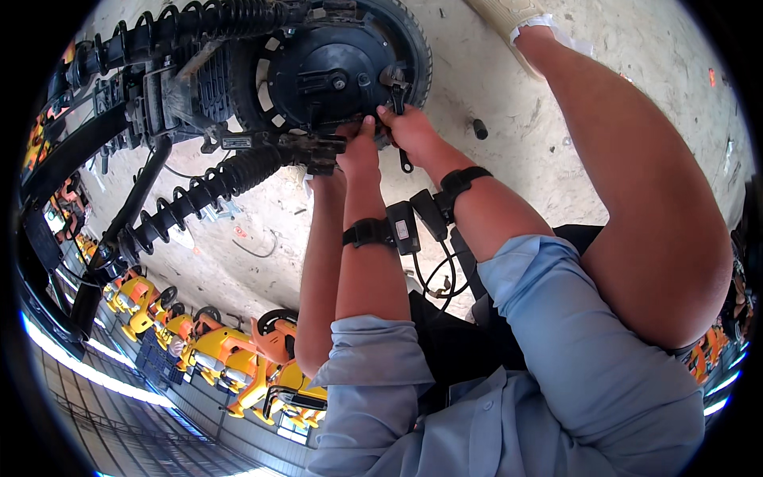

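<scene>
A black wheel (322,60) with a round hub cover lies at the top, its tyre edge on the right. My right hand (413,133) is closed round a dark adjustable wrench (398,97). The wrench's jaw end rests over the rim of the hub, and its holed handle end sticks out below my fingers. Beside it, my left hand (359,155) is closed at the near edge of the wheel, thumb up, by the end of a shock absorber (214,187). Most of its fingers are hidden, and what they grip does not show.
Another coil-spring shock absorber (159,36) and black frame tubes (143,187) stand on the left. A short black cylinder (480,129) sits on the concrete floor (509,171) near my bent leg (636,159). Several yellow vehicles (214,350) line up at lower left.
</scene>
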`<state>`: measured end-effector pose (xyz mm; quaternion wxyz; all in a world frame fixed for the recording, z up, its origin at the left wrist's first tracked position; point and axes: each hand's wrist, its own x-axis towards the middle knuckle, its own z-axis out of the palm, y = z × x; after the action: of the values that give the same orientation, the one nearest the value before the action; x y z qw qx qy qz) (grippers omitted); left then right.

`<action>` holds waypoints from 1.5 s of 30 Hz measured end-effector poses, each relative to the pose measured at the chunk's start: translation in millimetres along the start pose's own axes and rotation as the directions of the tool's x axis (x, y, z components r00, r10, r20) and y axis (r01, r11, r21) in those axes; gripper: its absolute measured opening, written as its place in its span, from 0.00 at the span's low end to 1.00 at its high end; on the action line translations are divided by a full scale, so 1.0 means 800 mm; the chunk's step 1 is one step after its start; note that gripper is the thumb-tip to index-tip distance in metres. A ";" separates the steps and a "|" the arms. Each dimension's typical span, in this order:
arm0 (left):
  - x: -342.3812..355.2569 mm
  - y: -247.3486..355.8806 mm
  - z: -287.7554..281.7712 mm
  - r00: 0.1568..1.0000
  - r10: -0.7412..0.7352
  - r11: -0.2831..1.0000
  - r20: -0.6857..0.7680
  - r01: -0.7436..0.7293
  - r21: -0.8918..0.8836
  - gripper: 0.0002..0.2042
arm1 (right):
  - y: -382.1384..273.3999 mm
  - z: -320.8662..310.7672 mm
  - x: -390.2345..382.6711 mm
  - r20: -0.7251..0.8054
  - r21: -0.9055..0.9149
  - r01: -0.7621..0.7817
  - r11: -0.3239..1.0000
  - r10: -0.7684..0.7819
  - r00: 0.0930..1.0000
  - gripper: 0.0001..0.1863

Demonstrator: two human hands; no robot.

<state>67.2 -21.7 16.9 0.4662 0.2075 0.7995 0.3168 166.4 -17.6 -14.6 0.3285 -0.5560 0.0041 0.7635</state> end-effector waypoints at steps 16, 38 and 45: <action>0.009 -0.020 -0.010 0.991 0.118 0.991 0.065 -0.114 -0.063 0.08 | 0.014 0.008 -0.004 -0.050 0.091 -0.026 0.995 0.031 0.998 0.11; 0.033 -0.018 -0.074 0.990 0.087 0.990 0.112 -0.073 -0.123 0.05 | 0.059 0.085 -0.032 -0.154 0.205 0.095 0.974 -0.064 0.986 0.13; 0.022 0.008 -0.064 0.981 0.102 0.991 0.165 -0.086 -0.101 0.05 | 0.073 0.070 -0.014 -0.104 0.279 0.132 0.951 -0.107 0.989 0.07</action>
<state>13.9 -22.5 29.1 0.5263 0.2491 0.7306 0.3567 91.6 -48.1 -4.8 0.4503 -0.5350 0.0949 0.7085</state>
